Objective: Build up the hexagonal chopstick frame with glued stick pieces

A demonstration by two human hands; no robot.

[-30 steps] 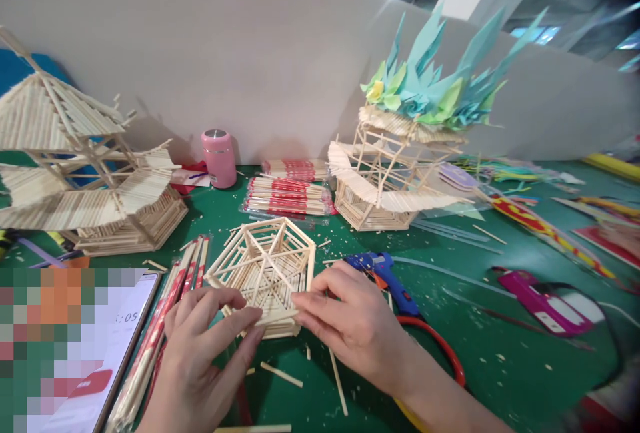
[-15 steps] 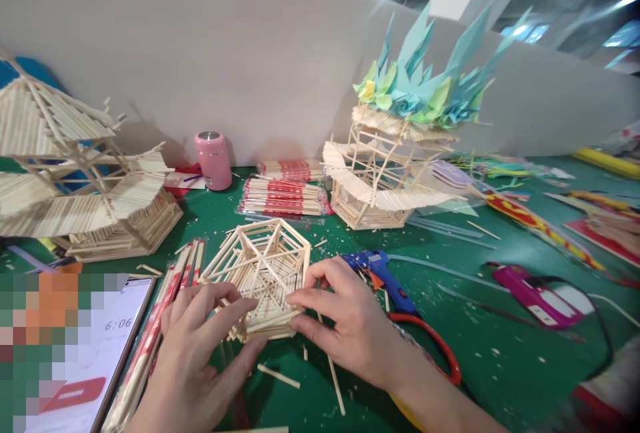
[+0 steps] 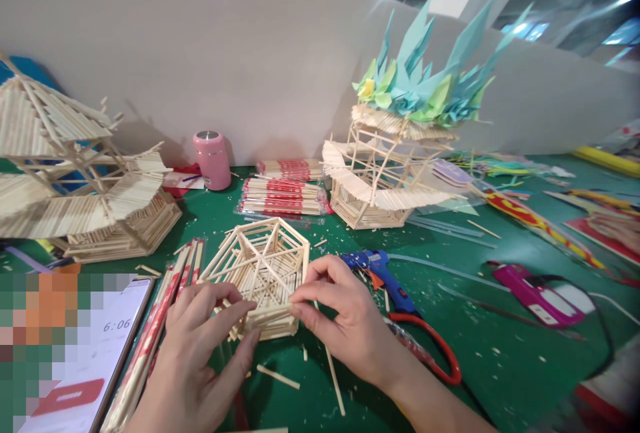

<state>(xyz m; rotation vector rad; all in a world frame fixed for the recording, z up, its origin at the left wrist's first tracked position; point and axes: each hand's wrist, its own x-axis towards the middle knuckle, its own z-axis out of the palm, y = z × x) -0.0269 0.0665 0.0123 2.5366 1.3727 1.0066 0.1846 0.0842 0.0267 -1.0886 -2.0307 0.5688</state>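
right fingertips [image 3: 294,304] were closed at the near rim of the stick frame [image 3: 260,273]; whether they pinched a stick could not be told. left fingertips [image 3: 253,321] were parted, beside the same rim. frame sat on the green table [image 3: 425,359], between both hands. blue glue gun [image 3: 387,276] lay just beyond the right hand [image 3: 350,323]; wrapped sticks [image 3: 150,333] flanked the left hand [image 3: 193,353]. frame's near-left side was hidden by left fingers; phone [image 3: 113,346] partly pixelated, cut off.

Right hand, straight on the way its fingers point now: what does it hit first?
The near rim of the small stick frame, which the right hand already seems to touch. Past that, roughly in line, the left hand. Depth is hard to judge from this one view.
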